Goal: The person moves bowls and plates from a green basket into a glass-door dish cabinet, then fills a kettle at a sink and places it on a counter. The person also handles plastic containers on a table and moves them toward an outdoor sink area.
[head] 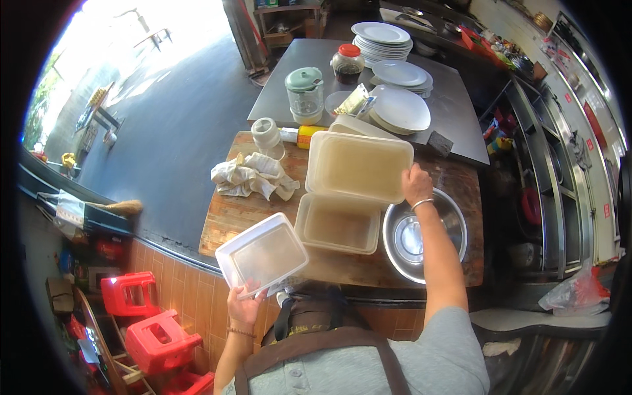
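Observation:
My left hand (245, 305) grips the lower edge of a translucent plastic container (266, 252), held tilted off the near edge of the wooden table. With my right hand (417, 183) I hold the right rim of a larger translucent plastic container (363, 165), raised over the table. Below it sits another plastic container (340, 224), its far side partly covered. Behind the raised one, a further pale container (360, 127) shows only in part. A stainless steel basin (405, 237) lies under my right forearm, which hides some of its rim.
On the wooden table (222, 222) lie a crumpled cloth (252, 175), a clear jar (267, 136) and a yellow-wrapped roll (308, 136). A steel table (459, 116) behind bears stacked white plates (382, 42), a green-lidded jug (304, 96) and a red-lidded jar (348, 64). Red plastic stools (160, 340) stand lower left.

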Demonstrator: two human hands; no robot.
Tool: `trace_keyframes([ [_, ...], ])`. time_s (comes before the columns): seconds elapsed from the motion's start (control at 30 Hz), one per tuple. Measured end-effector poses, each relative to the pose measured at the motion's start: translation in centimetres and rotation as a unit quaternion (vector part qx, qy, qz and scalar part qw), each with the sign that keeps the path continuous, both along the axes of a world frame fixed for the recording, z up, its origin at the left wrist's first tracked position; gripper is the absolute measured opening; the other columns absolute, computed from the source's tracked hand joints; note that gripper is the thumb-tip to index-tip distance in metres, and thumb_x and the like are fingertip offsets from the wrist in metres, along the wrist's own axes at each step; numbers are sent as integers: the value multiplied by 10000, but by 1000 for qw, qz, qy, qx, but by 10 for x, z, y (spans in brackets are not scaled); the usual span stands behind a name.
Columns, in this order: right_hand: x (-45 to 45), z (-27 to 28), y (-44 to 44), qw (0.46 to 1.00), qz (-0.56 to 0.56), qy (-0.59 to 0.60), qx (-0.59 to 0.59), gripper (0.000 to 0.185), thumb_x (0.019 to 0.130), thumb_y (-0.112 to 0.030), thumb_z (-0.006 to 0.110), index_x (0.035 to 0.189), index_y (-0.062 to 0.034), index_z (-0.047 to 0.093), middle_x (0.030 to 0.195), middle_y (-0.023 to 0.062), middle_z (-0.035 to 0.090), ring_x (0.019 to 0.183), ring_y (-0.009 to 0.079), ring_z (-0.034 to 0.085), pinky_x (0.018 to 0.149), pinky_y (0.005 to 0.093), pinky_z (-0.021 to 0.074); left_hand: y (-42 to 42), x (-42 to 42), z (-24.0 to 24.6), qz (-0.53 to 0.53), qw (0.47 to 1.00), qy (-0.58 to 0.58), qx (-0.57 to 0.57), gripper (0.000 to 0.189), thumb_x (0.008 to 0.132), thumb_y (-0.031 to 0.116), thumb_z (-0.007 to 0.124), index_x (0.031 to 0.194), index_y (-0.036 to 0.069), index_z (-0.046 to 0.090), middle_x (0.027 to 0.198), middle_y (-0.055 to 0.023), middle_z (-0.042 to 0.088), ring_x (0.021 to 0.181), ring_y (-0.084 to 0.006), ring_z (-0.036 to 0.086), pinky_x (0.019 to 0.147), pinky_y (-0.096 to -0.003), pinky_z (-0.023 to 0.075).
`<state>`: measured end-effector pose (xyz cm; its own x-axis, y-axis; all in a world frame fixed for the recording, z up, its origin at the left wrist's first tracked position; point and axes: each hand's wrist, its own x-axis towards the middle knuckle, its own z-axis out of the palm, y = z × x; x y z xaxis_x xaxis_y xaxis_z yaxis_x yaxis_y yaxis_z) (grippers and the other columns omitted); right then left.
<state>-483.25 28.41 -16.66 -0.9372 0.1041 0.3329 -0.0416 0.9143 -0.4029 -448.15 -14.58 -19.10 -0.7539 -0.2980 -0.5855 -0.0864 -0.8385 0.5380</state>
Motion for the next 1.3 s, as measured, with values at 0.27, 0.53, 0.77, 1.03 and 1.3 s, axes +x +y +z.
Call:
trace_keyframes([
  [0.27, -12, 42, 47, 953, -1, -131, -272, 300, 856, -254, 549, 769, 7, 669, 630, 211, 619, 523, 301, 594, 500, 427, 460, 11, -22, 0, -5, 999, 14, 50, 680, 844, 203, 559, 1460, 84, 297, 1296, -217, 431, 1195, -382, 467, 997, -591, 467],
  [0.53, 21, 90, 75, 801, -24, -186, -568, 132, 846, -168, 589, 796, -51, 626, 656, 3, 572, 444, 86, 492, 356, 224, 278, 30, -71, -9, -131, 991, 4, -7, 527, 915, 213, 579, 1405, 137, 403, 1222, -131, 558, 1152, -325, 555, 956, -559, 510],
  [0.77, 45, 98, 100, 777, -23, -180, -603, 160, 853, -202, 582, 778, -64, 615, 627, -6, 556, 424, 76, 463, 351, 220, 267, 62, -143, -21, -276, 960, -37, -16, 469, 934, 303, 630, 1337, 117, 478, 1281, -112, 535, 1168, -313, 550, 912, -505, 529],
  [1.03, 73, 90, 122, 778, -56, -160, -605, 166, 857, -193, 579, 732, -86, 600, 599, -17, 538, 406, 72, 446, 339, 223, 248, 111, -200, -17, -268, 605, -177, -728, 631, 894, 387, 679, 1435, 143, 464, 1420, -176, 466, 1287, -389, 430, 1052, -496, 388],
  [1.3, 108, 87, 139, 766, -44, -164, -620, 171, 861, -171, 560, 714, -90, 591, 578, -23, 517, 389, 68, 419, 342, 238, 244, 164, -292, 10, -349, 291, 205, -867, 459, 805, 219, 699, 1248, 169, 591, 1245, -118, 582, 1235, -333, 500, 1135, -587, 260],
])
